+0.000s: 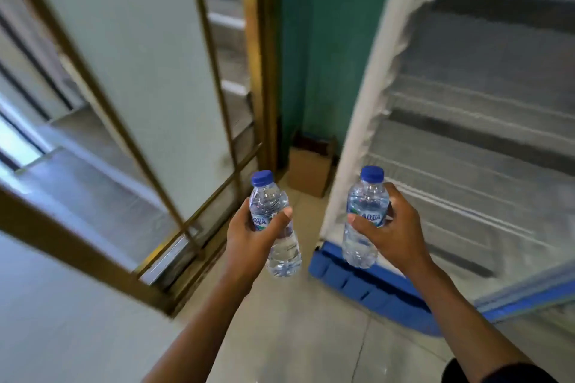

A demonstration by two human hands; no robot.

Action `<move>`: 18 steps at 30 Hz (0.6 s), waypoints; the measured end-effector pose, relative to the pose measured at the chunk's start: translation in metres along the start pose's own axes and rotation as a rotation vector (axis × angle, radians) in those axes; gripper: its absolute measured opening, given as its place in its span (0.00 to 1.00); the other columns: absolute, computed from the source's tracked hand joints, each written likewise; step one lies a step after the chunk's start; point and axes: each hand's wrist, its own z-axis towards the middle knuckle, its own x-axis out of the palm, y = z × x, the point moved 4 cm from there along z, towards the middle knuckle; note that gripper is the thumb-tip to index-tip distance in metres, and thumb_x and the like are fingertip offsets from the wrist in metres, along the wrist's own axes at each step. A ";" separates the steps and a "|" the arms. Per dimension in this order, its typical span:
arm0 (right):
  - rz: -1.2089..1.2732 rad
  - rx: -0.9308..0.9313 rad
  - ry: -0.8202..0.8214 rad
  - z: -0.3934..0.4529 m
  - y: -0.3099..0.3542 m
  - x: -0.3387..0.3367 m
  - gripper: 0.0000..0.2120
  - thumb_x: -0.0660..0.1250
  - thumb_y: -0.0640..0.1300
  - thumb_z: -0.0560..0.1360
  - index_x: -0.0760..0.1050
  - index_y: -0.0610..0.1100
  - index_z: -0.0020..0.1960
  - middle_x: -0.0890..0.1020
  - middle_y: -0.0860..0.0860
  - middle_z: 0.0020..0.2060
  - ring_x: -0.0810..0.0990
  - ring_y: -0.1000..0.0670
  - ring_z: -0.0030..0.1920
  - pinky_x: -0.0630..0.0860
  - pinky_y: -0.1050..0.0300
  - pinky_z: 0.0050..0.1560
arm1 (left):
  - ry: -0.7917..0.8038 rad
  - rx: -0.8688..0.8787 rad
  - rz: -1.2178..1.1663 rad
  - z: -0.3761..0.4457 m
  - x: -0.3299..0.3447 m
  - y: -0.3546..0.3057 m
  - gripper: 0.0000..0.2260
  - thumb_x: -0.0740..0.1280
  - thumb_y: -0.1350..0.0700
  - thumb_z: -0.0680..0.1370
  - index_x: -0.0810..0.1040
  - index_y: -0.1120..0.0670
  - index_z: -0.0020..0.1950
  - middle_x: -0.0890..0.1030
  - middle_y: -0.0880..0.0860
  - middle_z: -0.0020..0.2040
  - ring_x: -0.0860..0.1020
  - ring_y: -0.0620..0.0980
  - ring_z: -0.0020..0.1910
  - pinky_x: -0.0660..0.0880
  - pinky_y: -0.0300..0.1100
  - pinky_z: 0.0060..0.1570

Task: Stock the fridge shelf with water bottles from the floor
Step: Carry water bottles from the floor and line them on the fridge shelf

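Observation:
My left hand grips a small clear water bottle with a blue cap around its labelled middle, holding it upright over the floor. My right hand grips a second, matching water bottle, also upright, just in front of the fridge's left edge. The fridge stands open on the right, with white wire shelves showing inside and a blue base at floor level. The view is blurred by motion.
A brown cardboard box sits on the floor in the corner between the green wall and the fridge. A gold-framed glass door fills the left. Pale floor tiles lie below my arms.

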 end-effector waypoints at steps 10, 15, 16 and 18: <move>-0.147 -0.255 -0.443 0.043 0.066 -0.270 0.20 0.76 0.56 0.61 0.75 0.61 0.51 0.84 0.58 0.41 0.83 0.58 0.38 0.76 0.69 0.37 | 0.390 0.412 -0.059 0.067 0.265 -0.178 0.17 0.75 0.47 0.68 0.78 0.50 0.53 0.84 0.50 0.44 0.84 0.48 0.43 0.79 0.35 0.39; -0.224 -0.439 -0.701 0.081 0.128 -0.353 0.20 0.75 0.56 0.62 0.76 0.58 0.52 0.84 0.60 0.43 0.83 0.58 0.42 0.77 0.67 0.42 | 0.569 0.657 -0.058 0.097 0.357 -0.291 0.20 0.76 0.45 0.70 0.77 0.47 0.59 0.84 0.43 0.50 0.83 0.42 0.48 0.80 0.39 0.45; -0.258 -0.471 -0.738 0.088 0.139 -0.365 0.19 0.75 0.55 0.63 0.76 0.57 0.53 0.83 0.60 0.44 0.83 0.59 0.43 0.76 0.69 0.42 | 0.589 0.689 -0.040 0.103 0.374 -0.311 0.24 0.76 0.43 0.69 0.76 0.47 0.63 0.83 0.43 0.53 0.82 0.42 0.52 0.79 0.40 0.49; -0.321 -0.510 -0.806 0.102 0.157 -0.389 0.20 0.76 0.52 0.65 0.74 0.56 0.55 0.83 0.61 0.45 0.82 0.61 0.45 0.75 0.70 0.43 | 0.612 0.731 -0.031 0.115 0.408 -0.342 0.28 0.76 0.43 0.69 0.74 0.50 0.65 0.82 0.44 0.56 0.80 0.39 0.53 0.77 0.36 0.51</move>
